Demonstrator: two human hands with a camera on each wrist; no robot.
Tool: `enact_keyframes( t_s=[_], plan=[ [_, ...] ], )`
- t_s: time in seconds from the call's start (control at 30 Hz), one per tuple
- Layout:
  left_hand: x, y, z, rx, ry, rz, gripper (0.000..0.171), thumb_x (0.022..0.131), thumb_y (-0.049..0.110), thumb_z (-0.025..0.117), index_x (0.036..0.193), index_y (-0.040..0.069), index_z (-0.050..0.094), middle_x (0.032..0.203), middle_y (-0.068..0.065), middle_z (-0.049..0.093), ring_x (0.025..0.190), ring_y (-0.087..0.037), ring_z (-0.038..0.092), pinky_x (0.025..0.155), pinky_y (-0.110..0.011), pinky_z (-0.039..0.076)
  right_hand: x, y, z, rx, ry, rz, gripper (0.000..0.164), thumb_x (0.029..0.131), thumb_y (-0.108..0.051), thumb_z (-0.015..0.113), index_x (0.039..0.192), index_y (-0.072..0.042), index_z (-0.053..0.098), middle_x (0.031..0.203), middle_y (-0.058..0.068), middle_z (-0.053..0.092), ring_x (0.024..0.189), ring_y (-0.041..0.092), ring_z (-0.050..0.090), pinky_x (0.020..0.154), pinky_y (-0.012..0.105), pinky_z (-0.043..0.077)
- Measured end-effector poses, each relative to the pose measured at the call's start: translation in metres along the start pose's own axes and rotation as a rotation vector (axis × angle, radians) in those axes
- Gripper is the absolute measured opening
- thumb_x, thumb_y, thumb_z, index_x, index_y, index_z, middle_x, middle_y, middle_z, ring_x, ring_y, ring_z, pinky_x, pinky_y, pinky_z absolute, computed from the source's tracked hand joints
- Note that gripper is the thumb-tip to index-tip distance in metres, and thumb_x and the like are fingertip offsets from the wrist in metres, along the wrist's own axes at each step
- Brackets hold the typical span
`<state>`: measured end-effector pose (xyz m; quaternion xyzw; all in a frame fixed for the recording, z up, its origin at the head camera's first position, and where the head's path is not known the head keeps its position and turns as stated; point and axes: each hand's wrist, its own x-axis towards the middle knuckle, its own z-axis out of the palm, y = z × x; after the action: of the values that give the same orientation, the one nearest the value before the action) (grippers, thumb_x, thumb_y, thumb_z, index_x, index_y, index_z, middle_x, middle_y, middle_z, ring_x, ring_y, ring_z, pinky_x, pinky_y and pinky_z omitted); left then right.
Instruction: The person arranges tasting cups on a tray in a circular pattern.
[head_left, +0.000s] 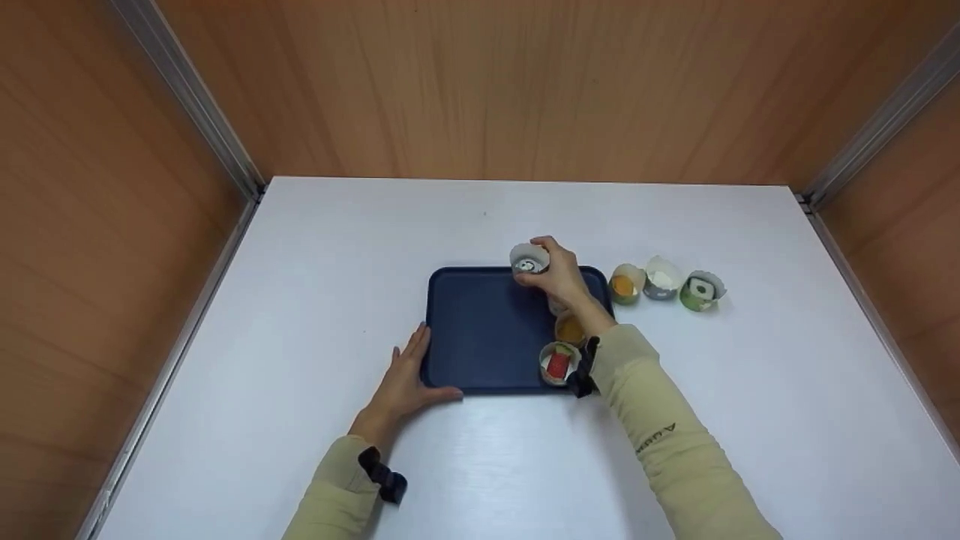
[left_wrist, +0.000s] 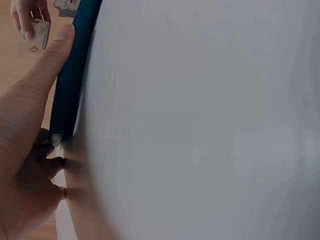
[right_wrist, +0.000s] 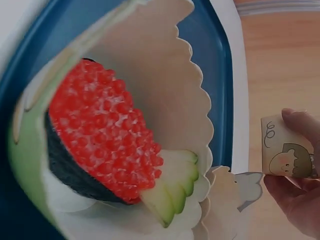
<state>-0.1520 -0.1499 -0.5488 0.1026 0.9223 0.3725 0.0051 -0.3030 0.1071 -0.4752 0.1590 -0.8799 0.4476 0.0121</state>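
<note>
My right hand [head_left: 562,279] pinches a small paper cup [head_left: 518,258] by its sides, above the back part of a dark blue tray [head_left: 480,330]. Something white with black marks shows inside; a cartoon face is printed on the outside. My left hand [head_left: 401,384] rests against the tray's near left corner, thumb along the front edge and fingers along the left side. At the near right corner stands a scallop-edged cup [right_wrist: 172,70] with roe-topped sushi and green slices. Behind it is a cup with orange food [head_left: 570,330]; another cup [head_left: 556,305] is mostly hidden by my right hand.
To the right of the tray three more cups stand in a row on the white table [head_left: 315,315]: one with orange food [head_left: 623,286], one with white food [head_left: 661,280] and a green one [head_left: 697,300]. Wooden panels [head_left: 480,90] enclose the table's back and sides.
</note>
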Motion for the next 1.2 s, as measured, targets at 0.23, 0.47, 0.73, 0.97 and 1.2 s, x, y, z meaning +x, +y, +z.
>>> enact_keyframes(
  t_s=[0.23, 0.47, 0.73, 0.97, 1.2],
  plan=[
    [0.000, 0.002, 0.000, 0.019, -0.001, -0.012, 0.117, 0.055, 0.054, 0.076, 0.140, -0.002, 0.018, 0.145, -0.015, 0.014, 0.131, -0.029, 0.015, 0.107, -0.047, 0.004, 0.004, 0.006, 0.003, -0.027, -0.041, 0.024, 0.061, 0.071, -0.018, 0.075, 0.121, 0.000, 0.046, 0.111, 0.019, 0.054, 0.099, 0.030, 0.051, 0.086, 0.042, 0.041],
    [0.000, 0.002, 0.000, 0.025, -0.004, -0.030, 0.117, 0.055, 0.053, 0.077, 0.140, 0.000, 0.018, 0.146, -0.012, 0.014, 0.132, -0.027, 0.015, 0.107, -0.044, 0.004, 0.007, 0.011, 0.005, -0.058, -0.087, 0.042, 0.058, 0.071, -0.021, 0.075, 0.119, -0.002, 0.047, 0.111, 0.020, 0.053, 0.098, 0.031, 0.051, 0.083, 0.043, 0.042],
    [0.000, 0.002, 0.000, 0.012, -0.010, -0.038, 0.117, 0.055, 0.054, 0.076, 0.141, 0.001, 0.017, 0.146, -0.011, 0.012, 0.132, -0.026, 0.012, 0.108, -0.043, 0.002, 0.010, 0.015, 0.006, -0.098, -0.140, 0.047, 0.057, 0.072, -0.022, 0.074, 0.118, -0.002, 0.046, 0.109, 0.019, 0.053, 0.096, 0.031, 0.052, 0.082, 0.043, 0.043],
    [-0.001, 0.002, -0.001, 0.001, -0.005, -0.014, 0.117, 0.056, 0.053, 0.076, 0.140, 0.000, 0.016, 0.146, -0.013, 0.013, 0.132, -0.027, 0.013, 0.107, -0.043, 0.002, 0.011, 0.015, 0.007, -0.114, -0.178, 0.092, 0.057, 0.071, -0.019, 0.075, 0.117, -0.003, 0.045, 0.110, 0.019, 0.052, 0.095, 0.031, 0.050, 0.081, 0.042, 0.042],
    [-0.002, 0.003, -0.002, 0.015, -0.002, -0.006, 0.116, 0.056, 0.053, 0.076, 0.140, -0.001, 0.017, 0.146, -0.013, 0.013, 0.132, -0.027, 0.014, 0.107, -0.046, 0.003, 0.011, 0.015, 0.007, -0.119, -0.210, 0.124, 0.058, 0.071, -0.018, 0.074, 0.118, -0.002, 0.043, 0.111, 0.021, 0.051, 0.095, 0.031, 0.049, 0.081, 0.042, 0.042]
  ],
)
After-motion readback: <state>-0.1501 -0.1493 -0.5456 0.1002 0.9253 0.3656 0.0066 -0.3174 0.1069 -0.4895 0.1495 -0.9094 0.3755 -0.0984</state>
